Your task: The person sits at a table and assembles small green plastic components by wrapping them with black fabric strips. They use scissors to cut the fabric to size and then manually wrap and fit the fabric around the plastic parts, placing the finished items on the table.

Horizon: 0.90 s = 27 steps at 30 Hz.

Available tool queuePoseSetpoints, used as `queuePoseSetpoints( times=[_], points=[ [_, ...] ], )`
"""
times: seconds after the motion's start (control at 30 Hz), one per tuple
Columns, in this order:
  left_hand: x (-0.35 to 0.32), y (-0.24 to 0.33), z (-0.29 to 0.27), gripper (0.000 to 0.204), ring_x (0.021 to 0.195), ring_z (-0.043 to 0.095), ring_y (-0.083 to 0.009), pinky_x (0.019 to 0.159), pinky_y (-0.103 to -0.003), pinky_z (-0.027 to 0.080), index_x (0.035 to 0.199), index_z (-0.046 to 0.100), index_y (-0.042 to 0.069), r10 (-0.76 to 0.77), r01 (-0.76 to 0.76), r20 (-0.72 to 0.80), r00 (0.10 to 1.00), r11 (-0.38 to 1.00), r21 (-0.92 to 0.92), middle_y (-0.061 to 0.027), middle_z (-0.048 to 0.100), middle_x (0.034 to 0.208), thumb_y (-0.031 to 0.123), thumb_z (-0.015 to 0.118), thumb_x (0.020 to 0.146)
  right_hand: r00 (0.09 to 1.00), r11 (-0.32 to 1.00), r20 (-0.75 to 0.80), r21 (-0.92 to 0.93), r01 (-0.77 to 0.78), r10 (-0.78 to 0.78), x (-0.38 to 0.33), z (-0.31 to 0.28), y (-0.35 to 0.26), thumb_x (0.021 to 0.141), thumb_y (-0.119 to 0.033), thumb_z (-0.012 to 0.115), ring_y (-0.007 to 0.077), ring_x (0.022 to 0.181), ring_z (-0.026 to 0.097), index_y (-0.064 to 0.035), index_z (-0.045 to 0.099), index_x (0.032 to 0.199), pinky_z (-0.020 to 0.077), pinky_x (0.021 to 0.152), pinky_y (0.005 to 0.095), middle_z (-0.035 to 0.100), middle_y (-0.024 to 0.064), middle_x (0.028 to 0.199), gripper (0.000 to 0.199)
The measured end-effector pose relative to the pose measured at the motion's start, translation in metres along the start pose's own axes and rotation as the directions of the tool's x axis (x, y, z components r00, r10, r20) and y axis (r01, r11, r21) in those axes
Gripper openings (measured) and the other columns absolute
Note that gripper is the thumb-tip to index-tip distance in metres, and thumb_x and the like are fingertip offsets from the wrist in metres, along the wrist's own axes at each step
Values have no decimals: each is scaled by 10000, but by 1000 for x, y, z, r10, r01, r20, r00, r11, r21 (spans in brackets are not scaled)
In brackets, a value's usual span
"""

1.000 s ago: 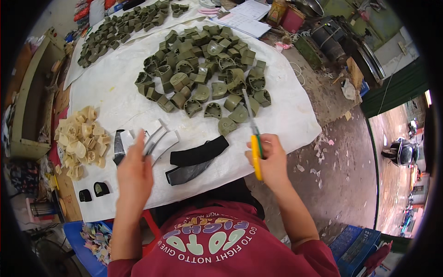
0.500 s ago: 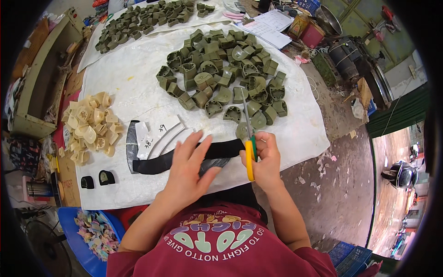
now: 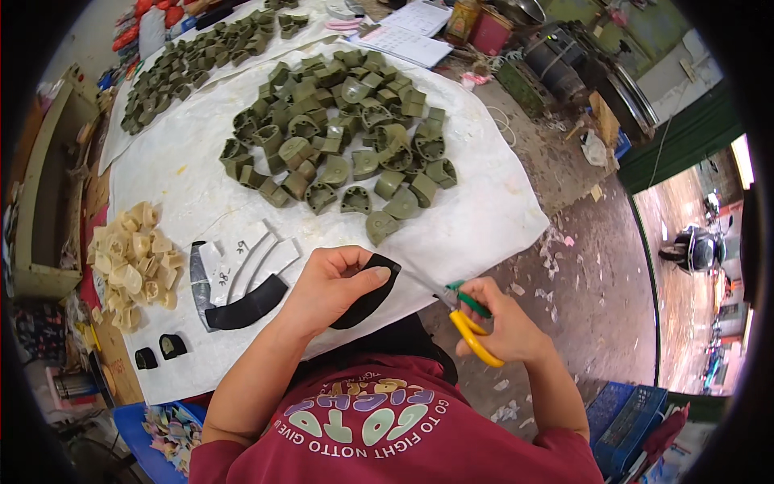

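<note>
Near the lower middle of the frame the left hand point(image 3: 334, 282) is curled closed around a curved black strip point(image 3: 367, 292), thumb on top and fingers folded beneath, holding it up just off the white sheet point(image 3: 484, 218) that covers the worktop. The right hand point(image 3: 500, 327) is wrapped shut on the yellow and green handles of a pair of scissors point(image 3: 455, 306), whose blades point left toward the strip's right-hand end. Whether the blades are already biting into the material cannot be told; they reach its edge.

Left of the hands lies a second black strip point(image 3: 246, 306) beside several pale curved templates point(image 3: 250, 258) with marks on them. Further left sits a heap of cream-coloured moulded pieces point(image 3: 133, 262), and two small black caps point(image 3: 160, 351) lie at the lower left. A wide spread of olive-green moulded pieces point(image 3: 339, 137) fills the upper middle, with another batch point(image 3: 193, 56) at the upper left. Paper scraps dot the floor point(image 3: 580, 266) at the right.

The likeliest trouble, as I judge it: the thumb and fingertips grip the strip close to where the blades meet it, so a hurried snip could nick a finger. The strip is limp and curved, held only at one end, so it may twist between the blades and the cut wander off line. A trimmed-off piece could also drop out of sight among the floor scraps.
</note>
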<state>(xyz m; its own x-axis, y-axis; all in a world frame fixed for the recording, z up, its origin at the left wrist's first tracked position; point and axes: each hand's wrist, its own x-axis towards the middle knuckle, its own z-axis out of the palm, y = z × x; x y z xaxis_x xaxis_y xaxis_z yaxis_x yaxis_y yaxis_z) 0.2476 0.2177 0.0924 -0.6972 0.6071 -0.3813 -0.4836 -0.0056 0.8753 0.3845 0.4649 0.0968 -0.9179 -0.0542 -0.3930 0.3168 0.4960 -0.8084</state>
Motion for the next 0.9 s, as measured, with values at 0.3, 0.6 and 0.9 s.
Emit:
queuePoseSetpoints(
  times=[0.3, 0.6, 0.9],
  points=[
    [2, -16, 20, 102, 689, 551, -17, 622, -174, 437, 918, 691, -13, -75, 62, 142, 987, 994, 92, 23, 656, 782, 29, 654, 833, 1000, 994, -13, -109, 24, -26, -18, 2, -10, 607, -429, 881, 240, 913, 593, -33, 445, 1202, 494, 814, 356, 571, 129, 999, 837],
    [6, -32, 27, 72, 649, 503, -2, 583, -177, 405, 875, 693, 2, -49, 25, 158, 986, 989, 147, 53, 616, 717, 38, 662, 820, 999, 996, -33, -88, -21, 18, -27, 10, -1, 668, -371, 852, 203, 743, 581, -44, 456, 1129, 486, 673, 332, 564, 88, 854, 690],
    [8, -46, 35, 46, 659, 526, -10, 593, -176, 413, 856, 687, 8, -133, 87, 218, 967, 974, 208, 42, 624, 726, 33, 673, 820, 990, 992, -120, -100, -82, 70, -44, 22, 19, 737, -154, 764, 117, 580, 503, -70, 438, 1031, 425, 560, 273, 533, 20, 661, 447]
  ],
)
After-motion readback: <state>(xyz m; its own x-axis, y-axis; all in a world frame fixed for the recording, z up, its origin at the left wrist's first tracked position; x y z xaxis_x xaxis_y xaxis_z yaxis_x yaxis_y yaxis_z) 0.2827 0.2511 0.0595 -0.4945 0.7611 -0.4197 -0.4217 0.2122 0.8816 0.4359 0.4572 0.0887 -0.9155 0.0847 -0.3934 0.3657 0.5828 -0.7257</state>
